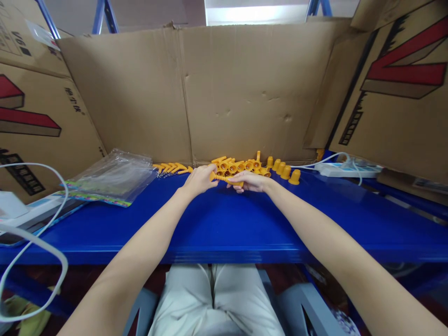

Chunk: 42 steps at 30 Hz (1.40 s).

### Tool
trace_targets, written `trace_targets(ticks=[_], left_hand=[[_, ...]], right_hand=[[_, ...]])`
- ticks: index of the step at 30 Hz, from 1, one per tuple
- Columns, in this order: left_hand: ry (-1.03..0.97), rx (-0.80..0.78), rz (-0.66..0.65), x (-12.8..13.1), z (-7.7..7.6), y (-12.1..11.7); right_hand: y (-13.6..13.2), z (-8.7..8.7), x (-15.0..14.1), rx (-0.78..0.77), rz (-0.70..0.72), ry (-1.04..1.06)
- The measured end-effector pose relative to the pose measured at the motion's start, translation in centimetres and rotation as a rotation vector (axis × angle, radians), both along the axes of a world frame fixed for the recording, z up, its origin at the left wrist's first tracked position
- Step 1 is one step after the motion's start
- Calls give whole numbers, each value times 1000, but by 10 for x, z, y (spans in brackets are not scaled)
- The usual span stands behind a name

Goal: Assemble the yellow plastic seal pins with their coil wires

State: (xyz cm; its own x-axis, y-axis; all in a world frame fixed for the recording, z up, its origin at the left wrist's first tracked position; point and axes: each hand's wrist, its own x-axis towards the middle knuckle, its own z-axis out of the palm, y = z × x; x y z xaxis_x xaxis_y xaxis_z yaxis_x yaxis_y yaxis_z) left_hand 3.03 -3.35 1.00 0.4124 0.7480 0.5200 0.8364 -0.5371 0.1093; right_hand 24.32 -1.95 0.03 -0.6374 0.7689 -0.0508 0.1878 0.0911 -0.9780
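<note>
Above the blue tabletop (224,224), a yellow plastic part with a ridged stem (221,178) spans the gap between my two hands. My left hand (201,181) is closed round its left end, fingers curled over it. At the other end, my right hand (249,180) pinches the thicker yellow portion between thumb and fingers. Just behind the hands lies a pile of yellow cup-ended parts (241,166), their round openings facing me. Left of the pile, several yellow T-shaped pieces (171,167) lie in a row, with small metallic bits (167,175) beside them.
Several yellow caps (294,177) stand right of the pile. Clear plastic bags (112,177) lie at left. Cardboard walls (245,93) close off the back and sides. A white power strip (345,170) sits at right, and a white cable (63,205) loops at left.
</note>
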Motion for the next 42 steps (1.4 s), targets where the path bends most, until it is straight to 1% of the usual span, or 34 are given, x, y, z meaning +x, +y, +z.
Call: trace_targets(ticks=[1,3,6,8,9,11,14,21,27,31,33,35,37,40,42], left_hand=[[-11,-22,12,0,0,0],[-56,-74,47,0,-1,1],[-153,-173,102,1,0,0],[-206,-221,122,1,0,-1],[-222,-230,125,1,1,-1],[-226,-229,121,2,1,-1],[-187,-213,106,2,2,-2],[-90,-140,101,1,4,-3],[-36,-84,92,1,0,1],[-41,-52,73,1,-2,2],[-67,-34,63,0,-2,3],[-114,-18,51,0,-3,4],[-161,-4,41,-2,-5,6],[-207,26,18,-6,-9,10],[-239,43,-39,-10,-12,13]], right_hand=[[1,-1,0,62,-14,-38],[3,-3,-2,263,-84,-136],[5,-3,-5,687,-233,-278],[4,0,-6,922,-265,-343],[3,1,-6,999,-252,-372],[0,4,-6,1064,-209,-433],[-1,6,-5,1024,-178,-471],[1,7,-2,845,-154,-408],[0,9,1,698,-94,-340],[-2,10,0,651,-105,-311],[-2,9,-1,648,-138,-282],[-3,9,-2,637,-197,-217],[-2,8,-2,578,-258,-98],[1,7,-4,353,-336,157],[4,7,-6,205,-383,309]])
